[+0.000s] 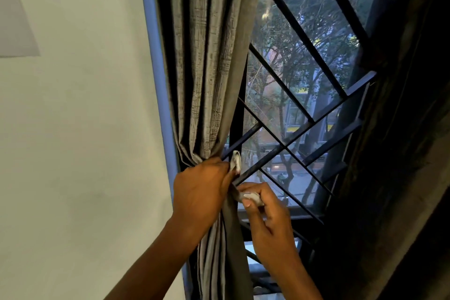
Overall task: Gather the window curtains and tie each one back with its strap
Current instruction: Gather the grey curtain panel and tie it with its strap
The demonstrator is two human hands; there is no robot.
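A second dark curtain (pixel 401 153) at the right edge is lost in shadow and cut off. The grey textured fabric curtain (pixel 207 68) hangs gathered into folds beside the blue window frame (pixel 155 56) and is bunched at its waist, where the left hand (pixel 202 187) is wrapped round it, fingers hidden behind the cloth. The pale grey fabric strap (pixel 236 161) is pinched at its other end by the right hand (pixel 265 204), fingers curled tight.

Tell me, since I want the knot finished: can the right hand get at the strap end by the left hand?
Probably yes. The right hand already pinches one strap end, and the other end sticks out above the left hand, with nothing between them.
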